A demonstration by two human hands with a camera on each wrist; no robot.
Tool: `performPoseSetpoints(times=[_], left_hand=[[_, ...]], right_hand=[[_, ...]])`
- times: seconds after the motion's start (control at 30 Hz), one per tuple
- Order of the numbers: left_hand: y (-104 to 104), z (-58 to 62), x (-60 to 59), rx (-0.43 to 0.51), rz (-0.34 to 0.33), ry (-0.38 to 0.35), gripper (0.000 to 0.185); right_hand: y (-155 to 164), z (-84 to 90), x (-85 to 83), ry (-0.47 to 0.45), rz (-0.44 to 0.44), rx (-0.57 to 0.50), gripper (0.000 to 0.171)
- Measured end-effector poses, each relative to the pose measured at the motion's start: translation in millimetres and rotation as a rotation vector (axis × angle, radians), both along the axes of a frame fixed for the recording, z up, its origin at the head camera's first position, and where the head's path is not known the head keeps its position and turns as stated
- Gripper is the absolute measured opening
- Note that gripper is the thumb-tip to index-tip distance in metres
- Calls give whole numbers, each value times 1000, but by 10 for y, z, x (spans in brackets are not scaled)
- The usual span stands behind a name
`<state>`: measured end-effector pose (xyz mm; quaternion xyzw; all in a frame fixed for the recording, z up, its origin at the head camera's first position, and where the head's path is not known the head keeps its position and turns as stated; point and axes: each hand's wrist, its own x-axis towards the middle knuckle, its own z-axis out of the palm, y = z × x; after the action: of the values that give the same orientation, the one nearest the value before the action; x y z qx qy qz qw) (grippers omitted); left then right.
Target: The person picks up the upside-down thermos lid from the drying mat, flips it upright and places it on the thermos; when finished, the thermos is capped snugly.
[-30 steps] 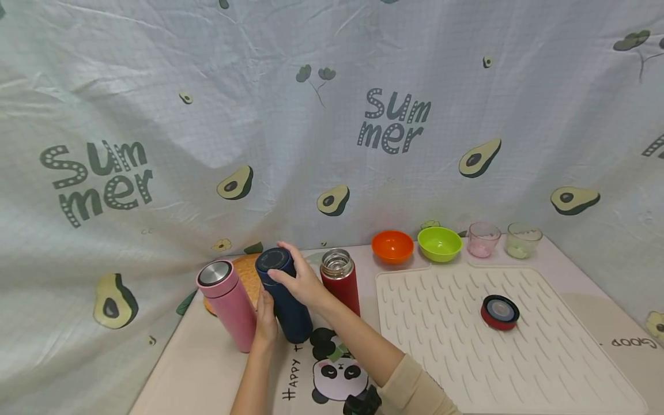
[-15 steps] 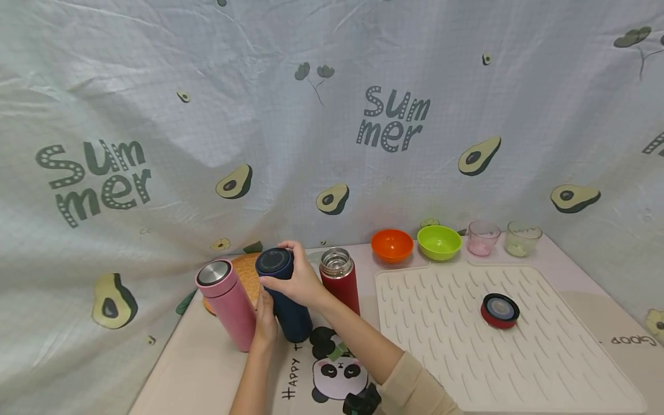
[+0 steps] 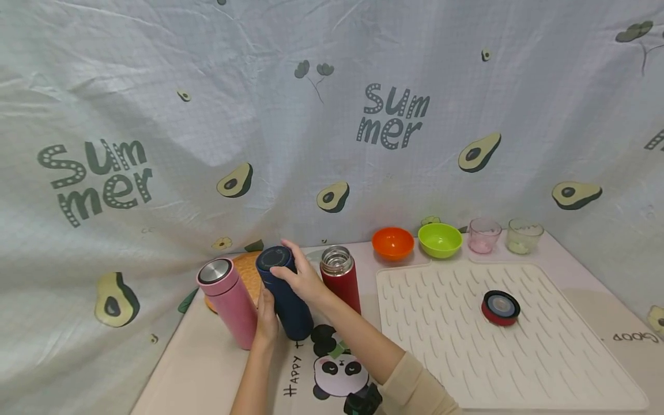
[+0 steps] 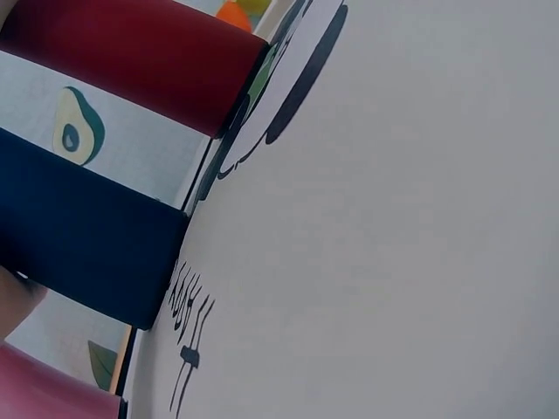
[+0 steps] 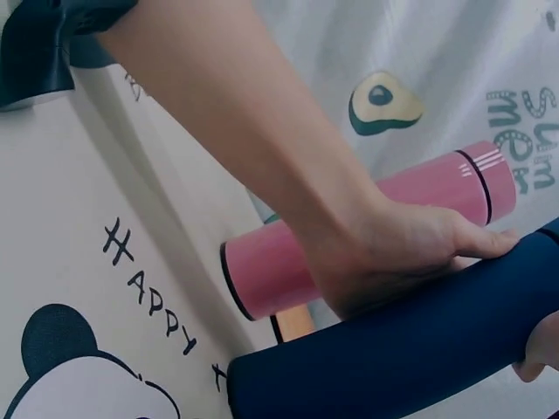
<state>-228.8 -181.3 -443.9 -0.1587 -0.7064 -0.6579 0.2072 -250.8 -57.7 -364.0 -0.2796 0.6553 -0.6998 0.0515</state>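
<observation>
Before us hangs a pale cloth backdrop (image 3: 290, 144) with a fine grid weave, creased and sagging in soft folds. We read "Summer" printed on it in dark dotted letters, among halved avocados and small leafy sprigs. It covers the whole rear and curves round at both sides. Beneath it we see a table (image 3: 192, 374) under a pale pink-beige cover, printed with a panda and the words "HAPPY" near our edge, and more dark lettering at the far right corner. The light is even and soft, with only faint shadows in the folds of the cloth.
</observation>
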Motion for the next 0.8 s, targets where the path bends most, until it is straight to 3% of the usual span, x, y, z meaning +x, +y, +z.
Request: performPoseSetpoints(times=[0.1, 0.2, 0.5, 0.63, 0.73, 0.8], left_hand=[[-1, 4, -7, 4, 6, 6, 61], [-3, -5, -12, 14, 2, 10, 62], [8, 2, 12, 9, 4, -7, 58], [14, 4, 8, 10, 1, 9, 59], [20, 16, 10, 10, 3, -5, 62], [18, 21, 12, 11, 5, -20, 62]], right_hand=[[-4, 11, 7, -52, 33, -28, 56], [-22, 4, 0, -53, -2, -35, 58], [-23, -6, 5, -5, 3, -18, 60], [-47, -15, 5, 13, -68, -7, 62], [-47, -5, 22, 56, -97, 54, 67], [-26, 37, 56, 61, -64, 74, 68]])
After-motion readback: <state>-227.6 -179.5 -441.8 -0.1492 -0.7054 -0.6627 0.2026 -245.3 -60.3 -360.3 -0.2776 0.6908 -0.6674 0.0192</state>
